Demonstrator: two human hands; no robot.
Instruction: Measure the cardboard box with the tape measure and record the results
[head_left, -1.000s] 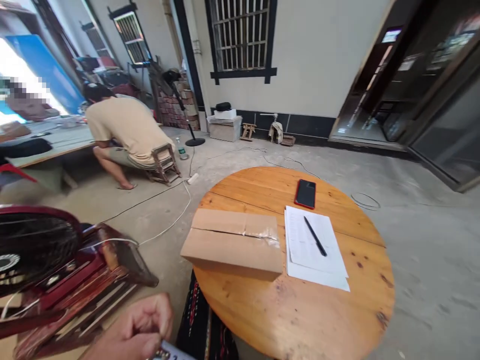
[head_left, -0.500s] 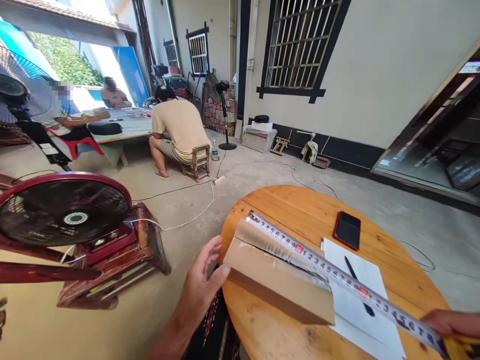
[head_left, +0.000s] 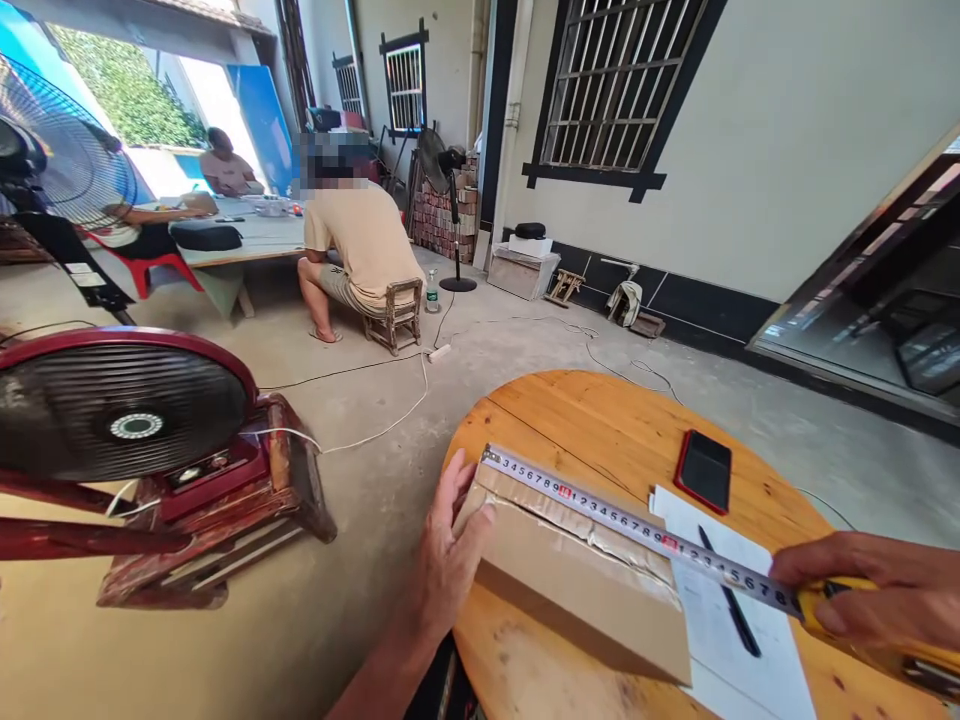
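Nearest me, the person's right hand [head_left: 885, 590] is wrapped round the yellow case of a tape measure [head_left: 816, 602], thumb on one side and fingers on the other. From it the metal strip [head_left: 615, 516] runs straight across to the left, numbers facing up, along the far part of the top of a cardboard box [head_left: 581, 580]. The left hand [head_left: 442, 565] has its thumb and fingers parted widely, set against the box's left end, the fingertips just beside the strip's free end. How hard it presses, I can't tell.

The box lies on the near left part of a round wooden table [head_left: 555, 405], its flaps closed. The strip reaches past its right end and passes over some papers [head_left: 780, 690] and a black pen [head_left: 739, 612] lying on them. A phone [head_left: 705, 472] rests just beyond the sheets.

As I judge it, the strip is drawn out and lined up along the box's long side, so that length looks ready to read. Neither hand is on the pen, so no figure is being written at this moment; whatever is on the sheets is too faint to make out from here.

Farther back, left of the table, sits a red fan [head_left: 135, 400]; beyond it another person [head_left: 364, 225] bends forward on a low chair [head_left: 403, 312].
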